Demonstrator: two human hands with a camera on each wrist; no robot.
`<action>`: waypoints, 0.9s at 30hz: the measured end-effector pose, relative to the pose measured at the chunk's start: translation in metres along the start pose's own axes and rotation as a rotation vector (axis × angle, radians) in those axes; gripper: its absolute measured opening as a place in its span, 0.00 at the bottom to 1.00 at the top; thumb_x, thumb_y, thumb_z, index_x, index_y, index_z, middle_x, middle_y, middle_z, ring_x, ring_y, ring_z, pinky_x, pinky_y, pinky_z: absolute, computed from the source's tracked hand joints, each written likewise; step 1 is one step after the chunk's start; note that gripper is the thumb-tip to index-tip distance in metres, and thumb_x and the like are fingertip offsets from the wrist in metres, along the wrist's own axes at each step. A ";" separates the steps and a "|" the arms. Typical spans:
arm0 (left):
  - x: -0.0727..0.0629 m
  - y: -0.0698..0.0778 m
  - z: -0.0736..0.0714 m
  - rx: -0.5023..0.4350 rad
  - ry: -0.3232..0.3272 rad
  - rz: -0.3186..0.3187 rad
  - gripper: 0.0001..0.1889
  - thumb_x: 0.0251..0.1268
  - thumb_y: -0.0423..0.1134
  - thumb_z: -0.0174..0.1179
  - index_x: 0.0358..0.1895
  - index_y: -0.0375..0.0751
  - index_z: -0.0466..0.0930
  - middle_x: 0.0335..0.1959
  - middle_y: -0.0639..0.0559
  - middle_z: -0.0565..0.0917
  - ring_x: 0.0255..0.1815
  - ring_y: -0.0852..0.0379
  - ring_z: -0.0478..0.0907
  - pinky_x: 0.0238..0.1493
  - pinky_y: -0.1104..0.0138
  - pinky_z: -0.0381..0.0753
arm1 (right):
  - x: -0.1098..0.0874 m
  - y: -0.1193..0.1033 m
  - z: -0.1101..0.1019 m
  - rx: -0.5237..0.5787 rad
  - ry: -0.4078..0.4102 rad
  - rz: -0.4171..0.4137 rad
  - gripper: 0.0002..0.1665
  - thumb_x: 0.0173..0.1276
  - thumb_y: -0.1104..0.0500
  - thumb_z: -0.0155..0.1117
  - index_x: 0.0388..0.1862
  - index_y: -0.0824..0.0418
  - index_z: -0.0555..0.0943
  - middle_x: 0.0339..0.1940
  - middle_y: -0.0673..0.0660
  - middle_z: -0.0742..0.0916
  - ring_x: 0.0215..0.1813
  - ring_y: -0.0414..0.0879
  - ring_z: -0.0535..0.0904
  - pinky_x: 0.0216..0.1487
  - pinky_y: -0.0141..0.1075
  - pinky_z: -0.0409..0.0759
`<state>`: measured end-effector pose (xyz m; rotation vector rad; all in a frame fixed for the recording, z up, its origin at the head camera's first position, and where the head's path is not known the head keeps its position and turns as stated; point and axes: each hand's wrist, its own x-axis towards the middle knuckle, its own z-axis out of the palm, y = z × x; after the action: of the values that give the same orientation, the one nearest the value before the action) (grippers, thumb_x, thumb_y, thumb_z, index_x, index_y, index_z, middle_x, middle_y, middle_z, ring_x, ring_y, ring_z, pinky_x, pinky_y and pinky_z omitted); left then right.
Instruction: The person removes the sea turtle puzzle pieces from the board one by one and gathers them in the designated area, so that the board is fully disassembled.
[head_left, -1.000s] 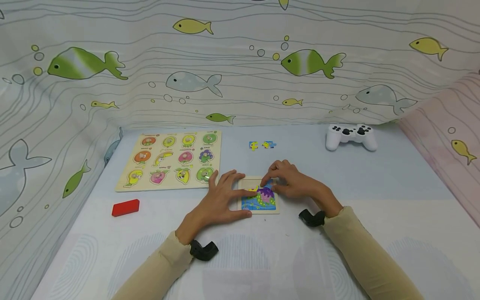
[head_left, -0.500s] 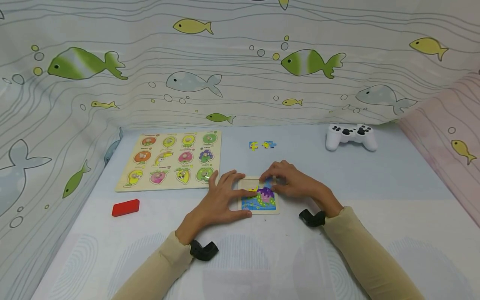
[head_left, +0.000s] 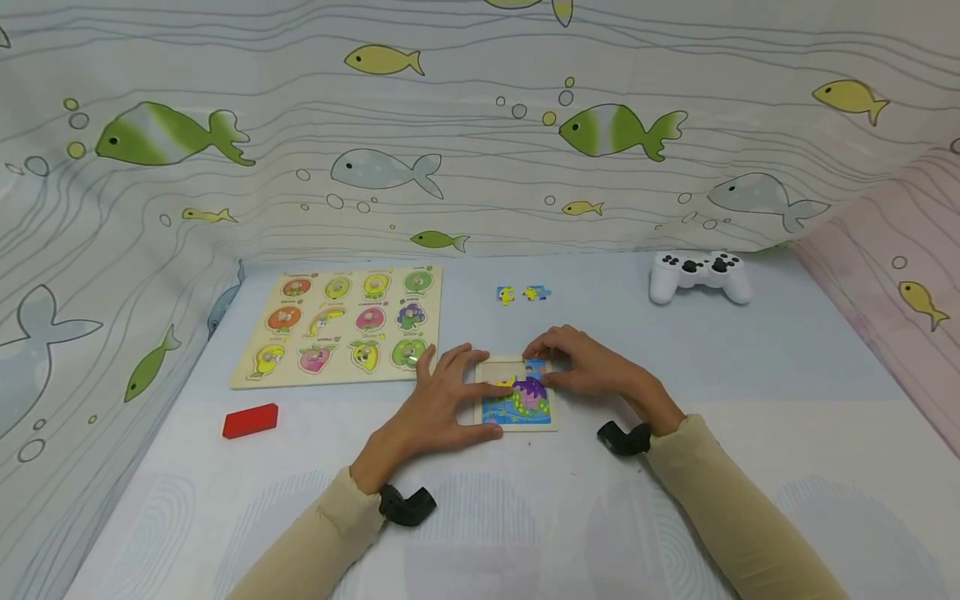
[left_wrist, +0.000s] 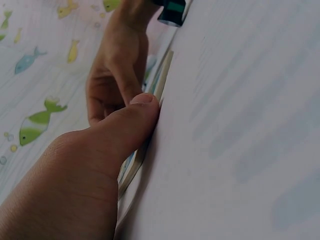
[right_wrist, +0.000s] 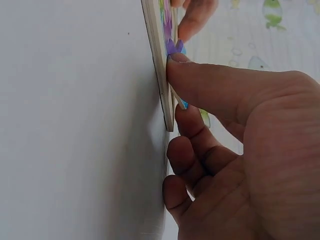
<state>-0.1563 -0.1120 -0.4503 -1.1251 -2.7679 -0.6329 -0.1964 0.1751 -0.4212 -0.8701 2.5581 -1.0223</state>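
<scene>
A small square jigsaw puzzle in a wooden frame (head_left: 528, 428) lies on the table between both hands; its picture shows purple, pink, green and blue. My left hand (head_left: 438, 404) is spread over its left side, thumb at the near edge and index finger lying across the picture. In the left wrist view, the thumb (left_wrist: 135, 120) rests along the frame's edge. My right hand (head_left: 585, 362) pinches a blue puzzle piece (head_left: 535, 369) at the far right corner. From the right wrist, that piece appears tilted against the frame, partly hidden by the thumb (right_wrist: 205, 85).
Two loose yellow-and-blue puzzle pieces (head_left: 536, 292) lie beyond the frame. A wooden fruit peg board (head_left: 348, 377) stands to the left, close to my left fingers, with a red block (head_left: 251, 421) nearer. A white game controller (head_left: 699, 279) sits at the back right.
My right fingertips have shifted slightly at the far right corner, and more of the blue piece shows between them. My left hand keeps its place. The head view has tipped up a little.
</scene>
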 end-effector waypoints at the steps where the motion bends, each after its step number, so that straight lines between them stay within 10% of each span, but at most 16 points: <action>1: 0.000 0.000 0.000 0.001 0.002 0.002 0.27 0.58 0.69 0.65 0.62 0.76 0.80 0.73 0.46 0.70 0.81 0.40 0.57 0.74 0.31 0.37 | 0.000 0.000 0.000 0.006 0.002 0.000 0.21 0.67 0.60 0.72 0.59 0.54 0.83 0.49 0.51 0.84 0.52 0.46 0.73 0.57 0.43 0.70; 27: -0.001 -0.001 0.001 0.017 0.010 0.009 0.29 0.57 0.70 0.65 0.63 0.75 0.79 0.73 0.46 0.70 0.81 0.40 0.56 0.74 0.32 0.38 | 0.003 0.012 0.001 0.246 0.056 0.026 0.10 0.71 0.61 0.67 0.50 0.59 0.86 0.39 0.54 0.87 0.41 0.45 0.77 0.45 0.33 0.76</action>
<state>-0.1566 -0.1127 -0.4522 -1.1268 -2.7532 -0.6117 -0.2035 0.1799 -0.4307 -0.7491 2.4120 -1.3357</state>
